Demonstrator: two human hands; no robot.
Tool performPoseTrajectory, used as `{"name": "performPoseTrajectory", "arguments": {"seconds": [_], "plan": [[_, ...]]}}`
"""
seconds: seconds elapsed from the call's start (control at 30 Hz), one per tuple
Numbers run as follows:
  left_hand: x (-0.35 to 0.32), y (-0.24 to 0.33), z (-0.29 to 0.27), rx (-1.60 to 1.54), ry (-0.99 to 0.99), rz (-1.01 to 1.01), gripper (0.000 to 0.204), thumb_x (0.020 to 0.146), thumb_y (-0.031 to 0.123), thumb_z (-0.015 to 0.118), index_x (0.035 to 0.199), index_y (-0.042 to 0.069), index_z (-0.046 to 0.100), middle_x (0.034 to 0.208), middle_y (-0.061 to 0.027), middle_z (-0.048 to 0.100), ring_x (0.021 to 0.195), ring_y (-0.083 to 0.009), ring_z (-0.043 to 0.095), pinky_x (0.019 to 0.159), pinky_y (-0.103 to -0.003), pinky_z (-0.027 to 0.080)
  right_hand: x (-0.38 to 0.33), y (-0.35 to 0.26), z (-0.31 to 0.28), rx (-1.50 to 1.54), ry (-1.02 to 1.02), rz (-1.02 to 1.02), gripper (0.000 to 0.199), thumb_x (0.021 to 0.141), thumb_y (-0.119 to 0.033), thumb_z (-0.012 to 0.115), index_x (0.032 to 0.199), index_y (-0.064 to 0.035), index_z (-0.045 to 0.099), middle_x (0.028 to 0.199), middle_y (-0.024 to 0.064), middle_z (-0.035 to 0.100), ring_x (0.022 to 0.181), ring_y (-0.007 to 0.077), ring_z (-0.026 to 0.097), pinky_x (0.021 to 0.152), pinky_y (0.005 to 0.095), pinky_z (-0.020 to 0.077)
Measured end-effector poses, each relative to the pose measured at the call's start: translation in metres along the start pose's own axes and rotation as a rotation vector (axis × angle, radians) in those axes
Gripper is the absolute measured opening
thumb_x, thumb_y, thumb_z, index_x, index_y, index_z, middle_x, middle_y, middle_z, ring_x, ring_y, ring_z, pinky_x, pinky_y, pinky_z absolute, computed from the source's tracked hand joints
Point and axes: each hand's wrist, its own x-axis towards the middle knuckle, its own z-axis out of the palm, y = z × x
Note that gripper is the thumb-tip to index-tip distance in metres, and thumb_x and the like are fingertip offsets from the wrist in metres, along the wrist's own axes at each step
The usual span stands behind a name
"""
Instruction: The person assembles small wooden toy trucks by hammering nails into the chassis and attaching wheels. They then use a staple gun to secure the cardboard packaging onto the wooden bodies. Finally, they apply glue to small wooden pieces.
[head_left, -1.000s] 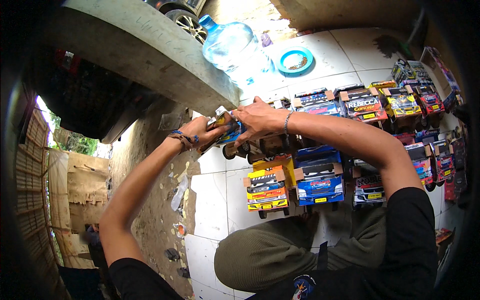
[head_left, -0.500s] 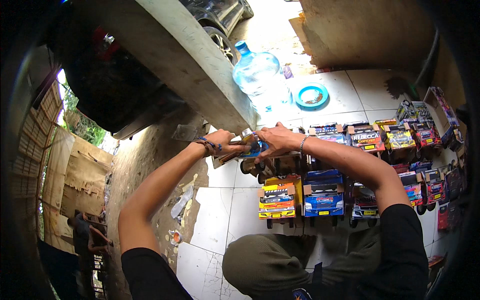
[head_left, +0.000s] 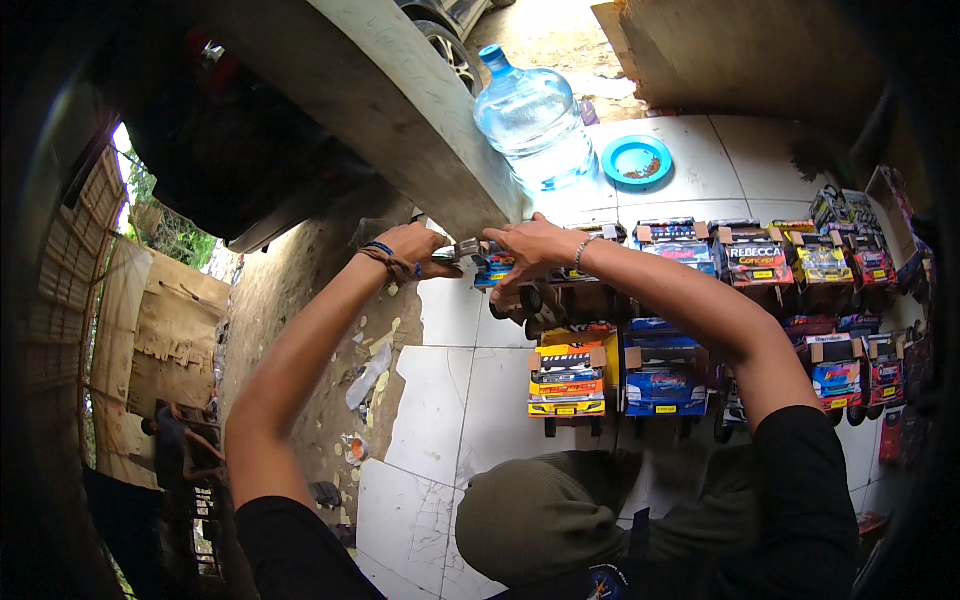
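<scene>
My left hand (head_left: 410, 250) is closed around a silver-ended metal tool (head_left: 467, 249), whose exact kind I cannot make out. The tool's end meets the front of a blue toy truck (head_left: 494, 266) with printed panels. My right hand (head_left: 535, 255) grips that truck, thumb and fingers spread round its front end and partly hiding it. Black wheels (head_left: 538, 303) show below the right hand. Just nearer to me stand a yellow and orange toy truck (head_left: 567, 380) and a blue toy truck (head_left: 665, 385), side by side.
More toy trucks (head_left: 755, 260) stand in rows to the right. Beyond my hands are a large clear water bottle (head_left: 535, 125), a blue plate (head_left: 637, 160) with brown bits and a concrete post (head_left: 430, 110). White tiles (head_left: 420, 430) end at bare ground on the left; a person (head_left: 180, 445) sits far left.
The metal tool and my left hand have shifted slightly left, from the truck's top to its front end. My right hand stays on the truck. The whole view has tilted a little.
</scene>
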Motion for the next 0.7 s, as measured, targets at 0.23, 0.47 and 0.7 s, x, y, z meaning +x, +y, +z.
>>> {"name": "performPoseTrajectory", "arguments": {"seconds": [0.23,0.47,0.7], "plan": [[0.007,-0.001,-0.005,-0.004,-0.038,0.005,0.065,0.08,0.073,0.072,0.098,0.011,0.078,0.084,-0.0189,0.075,0.078,-0.0385,0.072,0.076,-0.046,0.059,0.009,-0.006,0.002,0.053,-0.006,-0.011,0.095,0.064,-0.081,0.078,0.118,-0.0054,0.062,0.112,0.0168,0.073,0.116,0.0362,0.066,0.098,0.0583,0.0407],[0.014,-0.004,-0.008,-0.013,-0.108,-0.021,0.07,0.077,0.075,0.073,0.098,0.009,0.077,0.086,-0.0199,0.075,0.08,-0.039,0.073,0.075,-0.046,0.06,0.011,-0.006,0.005,0.084,0.028,-0.005,0.087,0.064,-0.078,0.08,0.113,-0.0074,0.066,0.111,0.0162,0.073,0.113,0.0364,0.067,0.1,0.0586,0.0413],[0.019,-0.006,-0.009,-0.006,-0.11,-0.003,0.069,0.077,0.074,0.074,0.096,0.008,0.078,0.086,-0.0199,0.075,0.079,-0.0389,0.073,0.075,-0.047,0.06,0.009,-0.007,0.004,0.087,0.013,0.004,0.083,0.066,-0.075,0.081,0.114,-0.0083,0.066,0.107,0.0158,0.074,0.111,0.036,0.068,0.094,0.0536,0.0436]]}}
